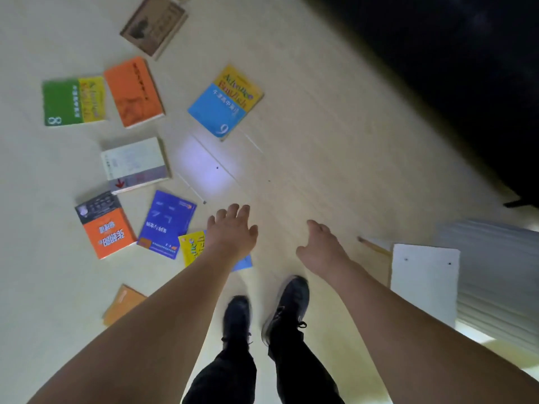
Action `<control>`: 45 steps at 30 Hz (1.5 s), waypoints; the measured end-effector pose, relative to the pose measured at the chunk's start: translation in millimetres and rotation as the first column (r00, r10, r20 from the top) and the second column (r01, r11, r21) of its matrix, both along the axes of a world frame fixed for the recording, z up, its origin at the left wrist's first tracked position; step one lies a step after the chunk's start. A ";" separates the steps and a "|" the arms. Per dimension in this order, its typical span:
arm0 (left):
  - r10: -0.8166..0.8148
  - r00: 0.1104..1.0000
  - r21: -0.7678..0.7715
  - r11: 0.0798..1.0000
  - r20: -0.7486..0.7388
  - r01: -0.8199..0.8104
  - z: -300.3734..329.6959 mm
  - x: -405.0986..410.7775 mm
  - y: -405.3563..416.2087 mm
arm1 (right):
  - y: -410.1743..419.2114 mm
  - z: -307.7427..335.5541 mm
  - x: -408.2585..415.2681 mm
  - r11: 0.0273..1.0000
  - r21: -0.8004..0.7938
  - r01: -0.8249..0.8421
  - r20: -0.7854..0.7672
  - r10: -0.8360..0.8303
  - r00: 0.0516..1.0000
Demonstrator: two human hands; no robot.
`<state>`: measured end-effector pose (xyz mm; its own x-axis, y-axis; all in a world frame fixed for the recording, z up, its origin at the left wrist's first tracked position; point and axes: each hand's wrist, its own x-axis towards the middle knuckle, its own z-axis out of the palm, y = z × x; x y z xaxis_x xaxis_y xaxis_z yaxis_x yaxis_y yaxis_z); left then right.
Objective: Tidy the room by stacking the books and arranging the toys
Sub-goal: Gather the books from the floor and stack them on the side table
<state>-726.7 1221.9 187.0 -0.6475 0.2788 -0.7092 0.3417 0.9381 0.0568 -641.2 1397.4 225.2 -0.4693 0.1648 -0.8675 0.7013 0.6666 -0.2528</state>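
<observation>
Several books lie flat and scattered on the pale floor. A blue-and-yellow book (225,102) lies ahead. A dark blue book (166,224) and an orange-and-grey book (105,225) lie to the left. Under my left arm lies a yellow-and-blue book (192,246), partly hidden. My left hand (232,228) hangs above it with fingers spread, holding nothing. Over bare floor to the right, my right hand (322,247) is relaxed and empty. No toys are visible.
Further left lie a white book (135,164), an orange book (134,91), a green-and-yellow book (74,101), a brown book (154,24) and an orange one (124,303). A white board (424,287) stands at right. My shoes (287,307) stand below. Dark furniture fills the upper right.
</observation>
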 end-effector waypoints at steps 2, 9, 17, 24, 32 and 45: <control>0.105 0.994 0.001 0.994 0.025 -0.105 -21.9 -1.1 -34.0 | -26.5 -25.2 -11.6 0.998 -0.003 -0.055 -0.001 0.055 0.998; 0.387 0.915 0.013 0.920 0.117 -0.391 -172.0 -13.5 -161.2 | -145.8 -194.4 -50.1 0.945 0.020 -0.328 -0.063 0.328 0.942; 0.131 0.987 0.078 0.987 0.097 -0.139 -361.3 -9.5 -294.0 | -250.8 -409.6 -48.6 0.666 0.225 -0.712 -0.108 0.743 0.661; -0.015 0.989 0.114 0.993 -0.145 0.032 -398.4 -0.3 -310.9 | -254.8 -441.1 -57.1 0.652 0.406 -0.640 -0.174 0.743 0.647; -0.057 0.971 0.065 0.995 -0.230 0.074 -362.8 18.4 -313.9 | -263.1 -398.2 -64.7 0.689 0.092 -0.719 0.034 0.719 0.694; 0.465 0.872 0.152 0.883 -0.156 -0.443 -351.1 25.0 -354.6 | -249.5 -336.0 -105.3 0.867 -0.072 -0.492 -0.173 0.475 0.863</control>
